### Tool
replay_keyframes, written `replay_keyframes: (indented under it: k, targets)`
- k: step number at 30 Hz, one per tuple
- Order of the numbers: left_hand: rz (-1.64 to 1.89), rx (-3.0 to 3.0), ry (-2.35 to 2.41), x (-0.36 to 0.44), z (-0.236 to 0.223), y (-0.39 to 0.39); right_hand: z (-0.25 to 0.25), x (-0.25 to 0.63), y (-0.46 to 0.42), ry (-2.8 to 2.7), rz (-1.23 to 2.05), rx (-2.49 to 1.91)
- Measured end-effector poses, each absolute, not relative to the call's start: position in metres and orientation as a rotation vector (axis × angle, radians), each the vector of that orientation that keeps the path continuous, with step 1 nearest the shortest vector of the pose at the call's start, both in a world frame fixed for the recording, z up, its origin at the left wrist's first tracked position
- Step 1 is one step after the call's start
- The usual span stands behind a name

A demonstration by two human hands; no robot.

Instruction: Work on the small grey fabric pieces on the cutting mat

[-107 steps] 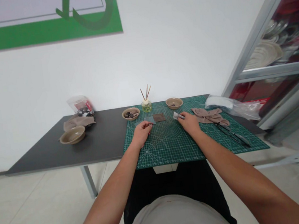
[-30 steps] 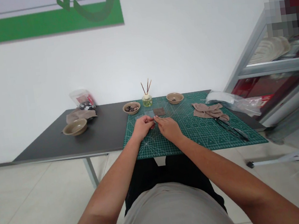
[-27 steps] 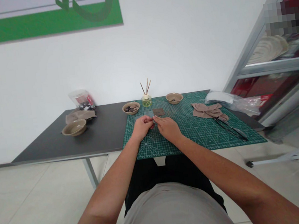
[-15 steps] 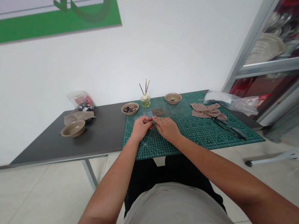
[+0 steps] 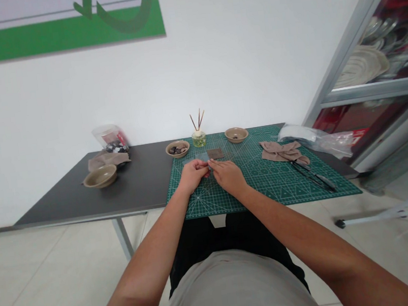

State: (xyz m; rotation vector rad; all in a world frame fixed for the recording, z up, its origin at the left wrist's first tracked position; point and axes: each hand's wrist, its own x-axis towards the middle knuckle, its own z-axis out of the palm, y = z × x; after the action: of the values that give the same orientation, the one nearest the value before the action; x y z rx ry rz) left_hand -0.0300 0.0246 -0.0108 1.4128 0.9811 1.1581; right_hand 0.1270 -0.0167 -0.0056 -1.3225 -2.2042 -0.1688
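My left hand (image 5: 193,174) and my right hand (image 5: 228,174) meet above the green cutting mat (image 5: 263,185). Their fingertips are pinched close together on something small that I cannot make out. Just beyond the fingers lie a pale, see-through sheet (image 5: 200,157) and a brown square piece (image 5: 215,153). Behind my left hand stands a bowl of dark and reddish stones (image 5: 178,149). A second bowl (image 5: 236,135), with a small dark piece inside, sits farther right.
A reed diffuser (image 5: 198,138) stands at the back. On the right are a crumpled brown cloth (image 5: 284,152), black-framed glasses (image 5: 314,176) and a clear plastic bag (image 5: 316,140). On the left are a tan bowl (image 5: 100,177), another cloth (image 5: 110,158) and a tipped clear jar (image 5: 112,137).
Almost nothing differs. Both hands keep the same place and pinch, with only a very slight shift of the fingers.
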Motion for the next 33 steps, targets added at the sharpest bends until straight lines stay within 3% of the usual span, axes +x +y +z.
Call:
replay_keyframes:
  k: [33]
  targets:
    - [1.173, 1.3, 0.944, -0.0281, -0.0105, 0.0242, -0.0118, 0.1278, -0.0129, -2.204, -0.255, -1.303]
